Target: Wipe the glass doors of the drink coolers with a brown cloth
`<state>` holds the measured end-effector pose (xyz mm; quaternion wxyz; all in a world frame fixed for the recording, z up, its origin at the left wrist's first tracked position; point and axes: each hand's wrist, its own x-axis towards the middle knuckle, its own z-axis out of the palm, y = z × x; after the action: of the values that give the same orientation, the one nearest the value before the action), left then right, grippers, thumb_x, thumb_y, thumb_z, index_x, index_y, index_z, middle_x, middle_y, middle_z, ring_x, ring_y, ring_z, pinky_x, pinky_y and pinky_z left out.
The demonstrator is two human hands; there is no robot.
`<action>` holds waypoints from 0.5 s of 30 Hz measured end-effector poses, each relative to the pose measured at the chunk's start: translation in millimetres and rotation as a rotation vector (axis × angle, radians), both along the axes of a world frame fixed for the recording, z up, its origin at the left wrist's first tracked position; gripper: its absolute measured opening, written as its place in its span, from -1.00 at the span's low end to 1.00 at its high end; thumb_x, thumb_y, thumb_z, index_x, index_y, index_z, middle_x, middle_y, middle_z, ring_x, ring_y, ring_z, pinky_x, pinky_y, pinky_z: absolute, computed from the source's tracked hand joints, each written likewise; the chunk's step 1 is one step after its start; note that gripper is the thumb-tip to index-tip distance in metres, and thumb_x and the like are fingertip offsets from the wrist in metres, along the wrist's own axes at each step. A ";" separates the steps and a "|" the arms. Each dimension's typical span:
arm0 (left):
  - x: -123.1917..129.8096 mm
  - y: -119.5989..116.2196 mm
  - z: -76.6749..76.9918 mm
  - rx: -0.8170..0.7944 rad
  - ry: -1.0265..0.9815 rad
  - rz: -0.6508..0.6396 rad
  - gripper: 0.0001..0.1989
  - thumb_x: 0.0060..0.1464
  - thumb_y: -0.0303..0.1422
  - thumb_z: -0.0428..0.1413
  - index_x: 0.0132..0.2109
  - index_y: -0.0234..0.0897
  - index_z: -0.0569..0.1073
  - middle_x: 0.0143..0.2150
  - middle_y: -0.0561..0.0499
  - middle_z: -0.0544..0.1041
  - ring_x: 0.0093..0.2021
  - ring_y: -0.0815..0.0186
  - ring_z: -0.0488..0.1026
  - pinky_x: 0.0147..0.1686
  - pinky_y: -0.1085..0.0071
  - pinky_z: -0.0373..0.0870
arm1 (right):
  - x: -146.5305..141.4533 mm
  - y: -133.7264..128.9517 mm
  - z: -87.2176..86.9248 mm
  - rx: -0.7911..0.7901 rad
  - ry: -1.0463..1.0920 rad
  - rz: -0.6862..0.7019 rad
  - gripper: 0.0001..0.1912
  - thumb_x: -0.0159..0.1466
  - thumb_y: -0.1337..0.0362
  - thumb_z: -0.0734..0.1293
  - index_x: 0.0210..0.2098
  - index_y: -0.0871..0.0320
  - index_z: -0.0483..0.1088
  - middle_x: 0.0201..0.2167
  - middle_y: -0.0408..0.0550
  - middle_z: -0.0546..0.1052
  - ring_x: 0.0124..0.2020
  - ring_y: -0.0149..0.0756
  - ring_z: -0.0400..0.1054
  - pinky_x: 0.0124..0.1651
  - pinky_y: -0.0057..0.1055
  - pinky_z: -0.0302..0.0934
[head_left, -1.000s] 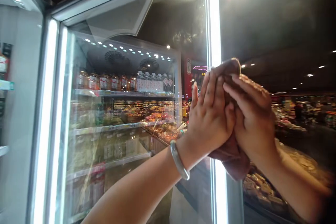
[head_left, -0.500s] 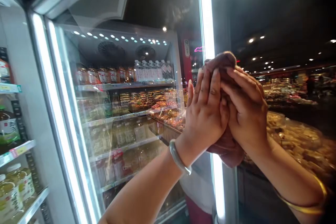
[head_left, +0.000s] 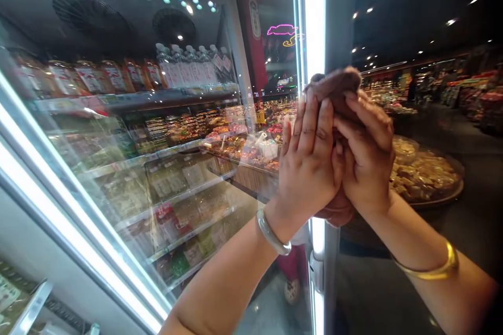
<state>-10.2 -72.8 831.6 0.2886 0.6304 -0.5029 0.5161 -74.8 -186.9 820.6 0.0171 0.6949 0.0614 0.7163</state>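
A brown cloth (head_left: 334, 89) is folded round the lit edge of a glass door (head_left: 188, 141). My left hand (head_left: 308, 162) lies with its fingers stretched upward, pressing the cloth on the glass side. On the other side of the edge, my right hand (head_left: 365, 154) curls its fingers over the same cloth. The heels of both hands nearly meet, and a lower fold of cloth shows beneath them. A pale bangle (head_left: 271, 233) circles my left wrist; a gold bangle (head_left: 436, 267) is on my right forearm. Some right fingertips are hidden in the cloth.
A bright light strip (head_left: 315, 21) runs along the door edge, with a metal fitting (head_left: 316, 271) below my hands. Bottles (head_left: 188, 65) on shelves show in the glass among reflections. To the right stands a round tray of packaged food (head_left: 428, 175). A drinks shelf (head_left: 29, 306) is at lower left.
Both hands have slid down the door edge with the cloth, closer to the metal fitting. The view has tilted and come nearer the glass, and the left-hand drinks shelves have mostly left the picture.
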 end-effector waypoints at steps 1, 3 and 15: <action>0.1 2.2 -23.4 0.011 -0.001 -0.003 -0.32 0.42 -0.31 -0.12 0.56 -0.44 -0.08 0.63 -0.14 -0.10 0.63 0.23 -0.34 0.61 0.11 -0.18 | -0.3 1.3 -24.0 0.030 0.026 -0.003 -0.25 0.41 0.40 0.21 0.47 -0.39 0.07 0.50 -0.28 0.18 0.50 -0.03 0.12 0.55 0.14 0.12; 1.9 6.6 -79.9 0.052 -0.023 -0.022 -0.26 0.36 -0.30 -0.01 0.56 -0.41 -0.04 0.61 -0.16 0.00 0.62 0.17 -0.26 0.60 0.10 -0.09 | -0.2 3.7 -79.2 0.055 0.020 0.020 -0.21 0.37 0.40 0.23 0.46 -0.41 0.07 0.51 -0.34 0.14 0.49 0.03 0.13 0.46 0.18 0.26; -17.4 -11.1 -90.8 -0.063 0.059 0.164 -0.20 0.37 -0.27 -0.08 0.58 -0.45 -0.22 0.59 -0.29 0.01 0.61 0.08 -0.17 0.57 -0.04 -0.07 | 9.8 -25.2 -74.3 0.003 0.003 0.359 -0.31 0.39 0.39 0.19 0.41 -0.35 0.22 0.48 -0.23 0.22 0.46 0.02 0.19 0.46 0.21 0.23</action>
<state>-27.7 -83.9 740.8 0.2798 0.6750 -0.4242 0.5349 -65.0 -212.0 746.3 -0.1123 0.6739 0.1837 0.7067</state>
